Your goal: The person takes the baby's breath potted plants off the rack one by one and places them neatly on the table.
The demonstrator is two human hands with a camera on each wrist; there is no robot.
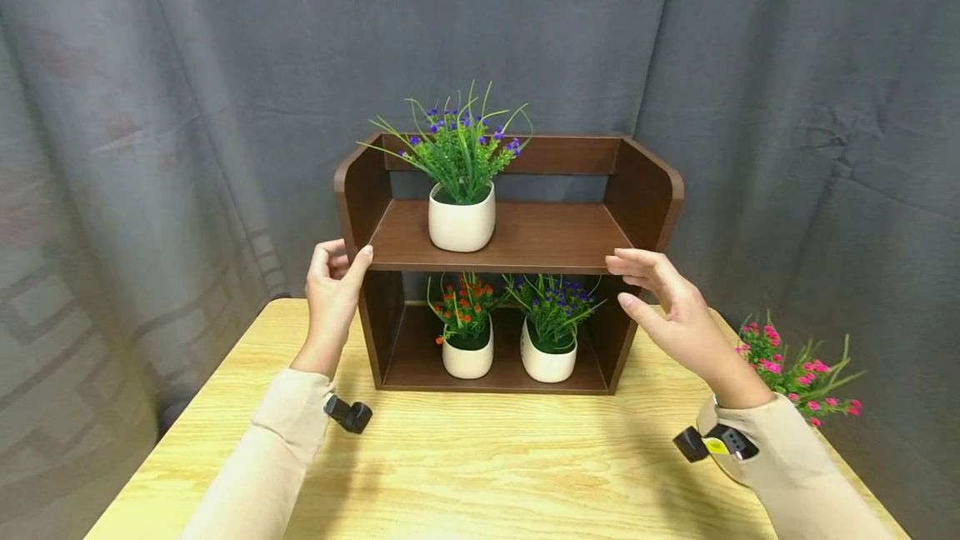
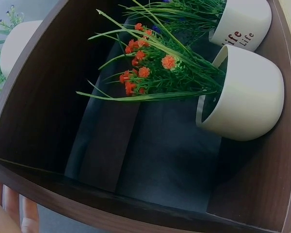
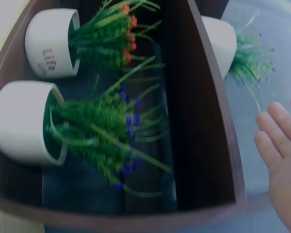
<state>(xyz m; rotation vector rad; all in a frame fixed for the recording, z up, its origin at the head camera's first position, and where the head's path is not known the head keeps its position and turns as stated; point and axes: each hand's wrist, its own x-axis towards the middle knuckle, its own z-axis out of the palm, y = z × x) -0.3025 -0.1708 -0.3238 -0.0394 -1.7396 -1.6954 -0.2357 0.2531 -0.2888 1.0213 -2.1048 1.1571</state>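
A dark brown two-tier wooden shelf [image 1: 495, 265] stands on the table. My left hand [image 1: 330, 298] holds its left side panel, the thumb at the front edge and the fingers on the outer side. Near the right side panel, my right hand [image 1: 678, 323] is open, fingers extended and holding nothing. On the upper tier, left of centre, sits a white pot with purple flowers [image 1: 462, 219]. The lower tier bears a white pot with orange-red flowers [image 1: 468, 357] and, to its right, another white pot with purple flowers [image 1: 550, 361]. Red lettering marks the lower pots in the wrist views.
A plant with pink flowers [image 1: 798, 377] stands at the right edge of the light wood table [image 1: 480, 465], its lower part hidden by my right forearm. Grey curtains [image 1: 525, 32] hang behind the shelf and at both sides.
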